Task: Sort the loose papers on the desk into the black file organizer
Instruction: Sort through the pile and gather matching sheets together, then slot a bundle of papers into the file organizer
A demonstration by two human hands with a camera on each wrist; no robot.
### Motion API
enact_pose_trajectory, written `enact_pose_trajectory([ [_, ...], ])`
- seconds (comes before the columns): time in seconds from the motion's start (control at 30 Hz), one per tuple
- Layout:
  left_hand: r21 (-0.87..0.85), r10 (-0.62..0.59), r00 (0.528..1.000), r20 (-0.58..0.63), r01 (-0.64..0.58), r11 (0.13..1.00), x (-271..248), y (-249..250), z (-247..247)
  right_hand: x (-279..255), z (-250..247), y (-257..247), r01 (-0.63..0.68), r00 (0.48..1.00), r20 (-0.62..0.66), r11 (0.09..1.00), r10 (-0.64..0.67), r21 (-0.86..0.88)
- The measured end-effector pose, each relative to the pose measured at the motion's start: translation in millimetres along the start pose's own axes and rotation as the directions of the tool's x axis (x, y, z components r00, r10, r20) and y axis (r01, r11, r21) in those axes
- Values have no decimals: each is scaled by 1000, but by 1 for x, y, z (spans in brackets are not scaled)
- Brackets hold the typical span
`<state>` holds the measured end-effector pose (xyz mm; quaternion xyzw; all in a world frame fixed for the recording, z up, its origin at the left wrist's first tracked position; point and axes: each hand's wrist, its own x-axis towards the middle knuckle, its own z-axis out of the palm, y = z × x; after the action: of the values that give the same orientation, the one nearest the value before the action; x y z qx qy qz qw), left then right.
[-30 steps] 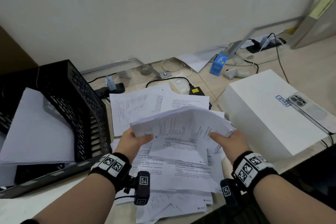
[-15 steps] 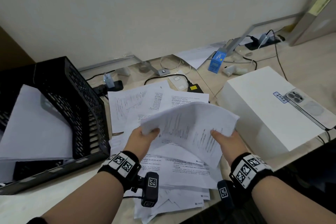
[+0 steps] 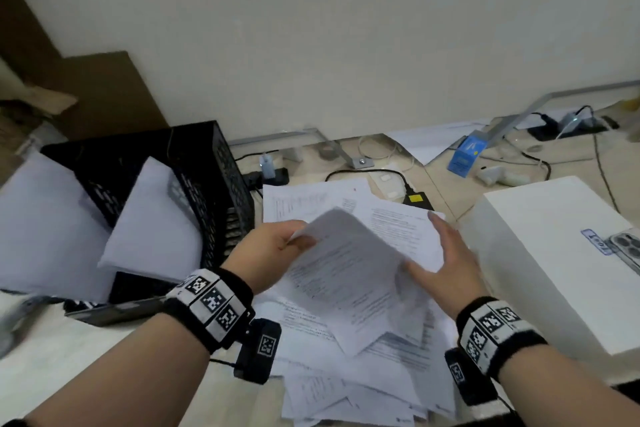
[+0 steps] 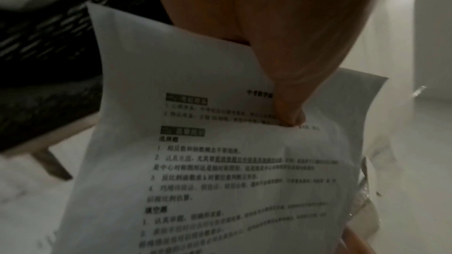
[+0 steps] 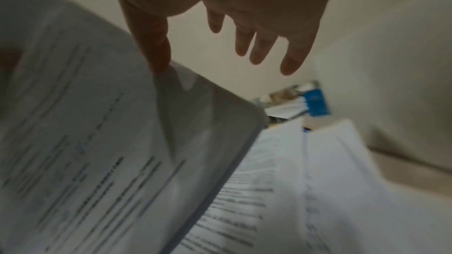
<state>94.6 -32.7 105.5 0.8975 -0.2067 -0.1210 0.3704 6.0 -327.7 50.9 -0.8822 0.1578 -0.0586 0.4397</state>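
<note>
- The left hand [image 3: 270,253] pinches the top edge of a small bundle of printed sheets [image 3: 346,274]. In the left wrist view the thumb [image 4: 288,92] presses on the printed face, and the other fingers are hidden behind the paper.
- I think this one-hand pinch is there so that the bundle can be carried to the left alone.
- The right hand [image 3: 446,263] is open, its fingers straight and spread. In the right wrist view only the thumb [image 5: 154,45] touches the right edge of the bundle, and the other fingers are free in the air. It seems to steady or to let go of the sheets, not to hold them.
- The bundle hangs tilted above the pile of loose papers [image 3: 363,367], which lies spread on the table [image 3: 86,367] between the two wrists and further toward the wall.
- The black file organizer [image 3: 214,177] stands just left of the left hand, leaning. White sheets [image 3: 156,218] already stand slanted in it, so part of the sorting looks done.
- To the right of the pile is a white box [image 3: 540,253] with a phone [image 3: 627,246] on it. Cables and a blue box [image 3: 464,156] lie far, near the wall.
</note>
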Motion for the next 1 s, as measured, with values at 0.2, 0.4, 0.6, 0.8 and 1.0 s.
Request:
enact_pose_trajectory([
  [0.2,155,134,989,-61,-123,980,-32,-2,-34,0,37,-65,88,777,628,982,35,-165],
  [0.4,19,-68,938,-339,79,997,-78,-41,-66,-11,82,-98,314,710,701,920,-64,-234],
  [0.6,-315,-415,746,-521,284,906,-129,-117,-80,-25,133,-125,96,782,622,994,-45,-49],
  [0.8,-471,-588,797,-139,470,747,-170,-177,-69,-61,201,-156,-21,843,536,994,-39,104],
  [1.0,-342,-600,763,-241,511,788,-185,-220,-87,-97,256,-176,72,803,587,995,-98,69],
])
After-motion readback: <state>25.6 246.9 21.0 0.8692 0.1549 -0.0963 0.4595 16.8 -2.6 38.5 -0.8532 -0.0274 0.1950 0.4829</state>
